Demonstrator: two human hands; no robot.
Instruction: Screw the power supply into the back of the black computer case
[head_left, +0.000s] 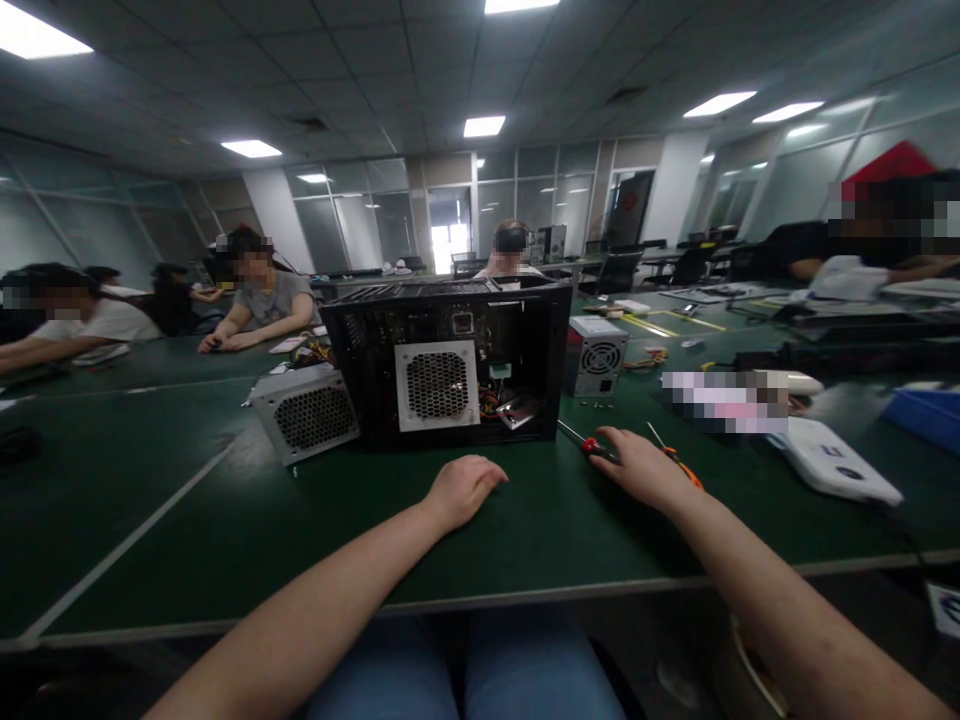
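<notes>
A black computer case (445,362) lies in front of me with its open side facing me. Inside it sits a grey power supply (437,387) with a honeycomb grille, beside coloured cables. My left hand (466,490) rests on the table just in front of the case, fingers loosely bent and no object showing in it. To the right, my right hand (637,465) has its fingers on the dark handle of a red-collared screwdriver (590,446). The shaft points at the case's lower right corner. Another screwdriver, with an orange handle (686,468), lies beside that hand.
Left of the case leans a second power supply (307,412); to its right stands another power supply (598,355) with a fan grille, small screws before it. A white device (840,460) and a blue bin (926,415) are farther right. Other people sit around the green table (187,560).
</notes>
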